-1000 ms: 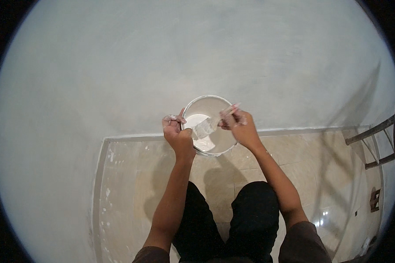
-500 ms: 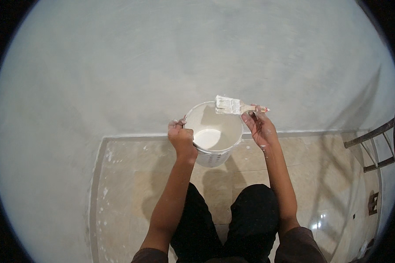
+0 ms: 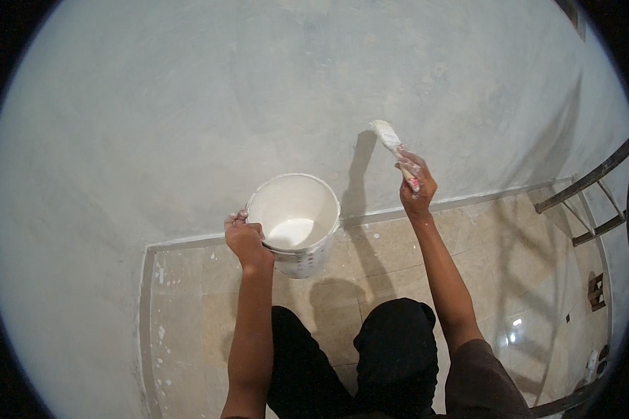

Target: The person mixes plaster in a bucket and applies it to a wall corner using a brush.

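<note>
My left hand grips the rim of a white bucket on its left side, fingers wrapped over the edge. The bucket is tilted so that its mouth shows, with a pool of white paint at the bottom. In my right hand is a paintbrush, held by its handle, which has a red mark. White paint coats the bristles, which point up and left near the grey-white wall. Whether their tip touches the wall I cannot tell. Paint smears cover the fingers of both hands.
Beige floor tiles with white paint spots lie below, bordered by a skirting strip at the wall's foot. A dark ladder-like frame leans at the right. Beyond it a small brown object rests on the floor.
My right hand has lifted the paintbrush off the bucket's rim, up and away toward the wall, and turned it bristles upward. The bucket and my left hand now appear farther left.
</note>
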A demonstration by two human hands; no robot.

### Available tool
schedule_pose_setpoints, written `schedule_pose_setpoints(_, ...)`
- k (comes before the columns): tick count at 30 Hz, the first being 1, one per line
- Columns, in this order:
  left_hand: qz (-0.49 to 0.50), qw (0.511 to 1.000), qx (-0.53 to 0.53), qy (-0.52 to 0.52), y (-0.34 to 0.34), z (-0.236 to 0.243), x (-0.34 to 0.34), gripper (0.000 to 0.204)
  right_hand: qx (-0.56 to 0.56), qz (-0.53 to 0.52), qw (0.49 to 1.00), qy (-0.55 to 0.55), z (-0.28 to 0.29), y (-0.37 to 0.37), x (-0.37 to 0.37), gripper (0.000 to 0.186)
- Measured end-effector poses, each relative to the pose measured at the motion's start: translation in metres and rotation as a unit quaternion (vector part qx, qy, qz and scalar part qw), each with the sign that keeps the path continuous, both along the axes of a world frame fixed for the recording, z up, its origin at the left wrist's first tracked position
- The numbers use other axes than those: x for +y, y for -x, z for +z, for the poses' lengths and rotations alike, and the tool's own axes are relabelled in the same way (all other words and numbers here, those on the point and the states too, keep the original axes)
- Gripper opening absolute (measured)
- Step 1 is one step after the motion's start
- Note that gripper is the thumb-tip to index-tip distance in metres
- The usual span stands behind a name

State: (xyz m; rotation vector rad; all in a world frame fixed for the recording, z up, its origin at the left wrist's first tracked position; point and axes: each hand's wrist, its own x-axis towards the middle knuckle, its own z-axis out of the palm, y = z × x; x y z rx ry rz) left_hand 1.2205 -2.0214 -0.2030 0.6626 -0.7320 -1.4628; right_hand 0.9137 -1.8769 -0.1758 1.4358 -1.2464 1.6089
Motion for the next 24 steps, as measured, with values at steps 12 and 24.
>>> schedule_pose_setpoints(12, 0.018, 0.999, -0.031, -0.03, -0.001, 0.017, 0.009, 0.051, 0.053, -0.064, 0.981, -0.177, -0.049, 0.021, -0.011, 0.049)
schedule_pose_setpoints(24, 0.014, 0.999, -0.01, -0.037, 0.003, 0.025, 0.014, 0.054, 0.184, -0.076, 0.97, -0.141, -0.024, 0.024, -0.024, 0.036)
